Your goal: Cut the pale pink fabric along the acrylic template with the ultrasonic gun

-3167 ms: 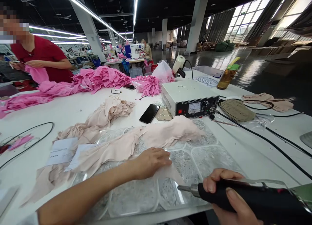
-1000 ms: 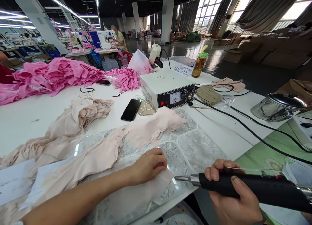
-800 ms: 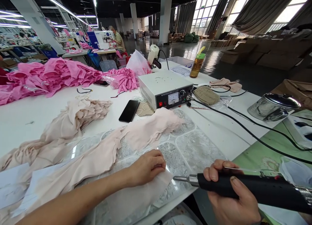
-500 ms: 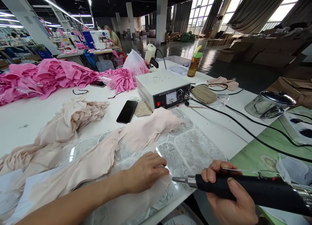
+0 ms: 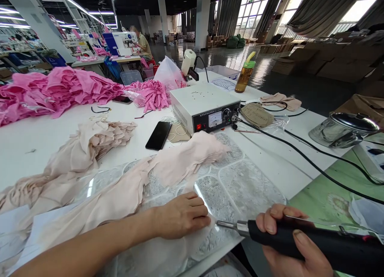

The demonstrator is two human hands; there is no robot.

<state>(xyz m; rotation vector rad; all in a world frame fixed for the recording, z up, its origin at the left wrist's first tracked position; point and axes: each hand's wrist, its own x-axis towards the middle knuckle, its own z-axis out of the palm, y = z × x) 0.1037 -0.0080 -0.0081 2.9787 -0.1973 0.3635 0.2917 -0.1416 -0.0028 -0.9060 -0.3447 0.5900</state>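
My right hand is wrapped round a black ultrasonic handpiece with a narrow metal tip pointing left. That tip ends at the edge of a thin pale pink fabric piece, close to my left fingertips. My left hand lies on this sheer piece, its fingers curled together and pressing it onto the clear-covered, stone-patterned mat. Beyond it rests a stack of cut pale pink fabric, with another long stack to the left. The fingertips' exact hold is partly hidden.
A control box with a dial stands behind the mat, and a black cable runs right from it. A phone, a bottle, a steel mug and pink fabric piles lie around. A person sits far back.
My left hand has turned slightly and its fingers are more curled over the fabric. The handpiece tip stays beside those fingers. The whole view has shifted a little.
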